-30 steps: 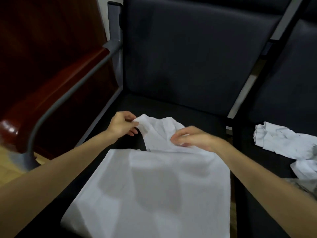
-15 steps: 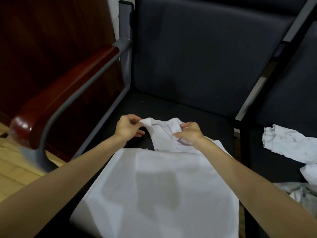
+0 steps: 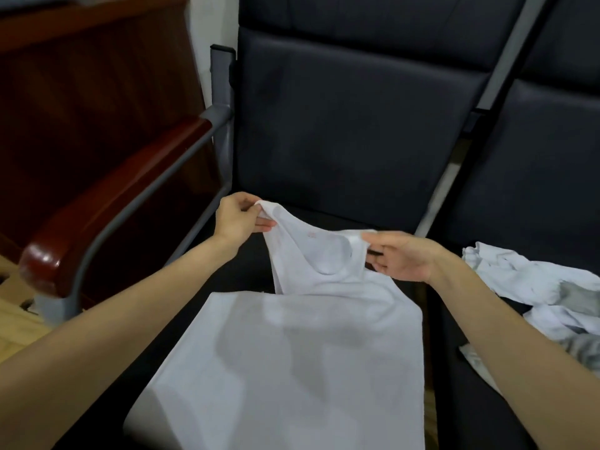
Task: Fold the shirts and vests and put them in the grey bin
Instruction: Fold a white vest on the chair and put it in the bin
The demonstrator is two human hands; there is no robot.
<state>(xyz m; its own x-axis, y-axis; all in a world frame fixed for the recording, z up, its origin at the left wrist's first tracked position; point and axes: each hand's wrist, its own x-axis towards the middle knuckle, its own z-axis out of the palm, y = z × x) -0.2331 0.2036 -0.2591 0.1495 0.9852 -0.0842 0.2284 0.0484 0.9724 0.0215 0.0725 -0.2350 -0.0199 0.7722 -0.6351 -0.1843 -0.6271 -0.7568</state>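
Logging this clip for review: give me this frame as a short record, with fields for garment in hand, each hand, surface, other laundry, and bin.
garment: white vest, spread flat on the dark chair seat, straps at the far end
left hand: left hand pinches the left strap, lifted off the seat
right hand: right hand holds the right strap between thumb and fingers
other laundry: crumpled white and grey clothes on the neighbouring seat to the right
armrest: red-brown armrest on the left
grey bin: not in view
fold stage: vest not yet folded

Dark chair seat [image 3: 328, 222] bears white vest [image 3: 292, 352]; neighbouring seat [image 3: 487, 401] bears crumpled clothes [image 3: 545, 287].
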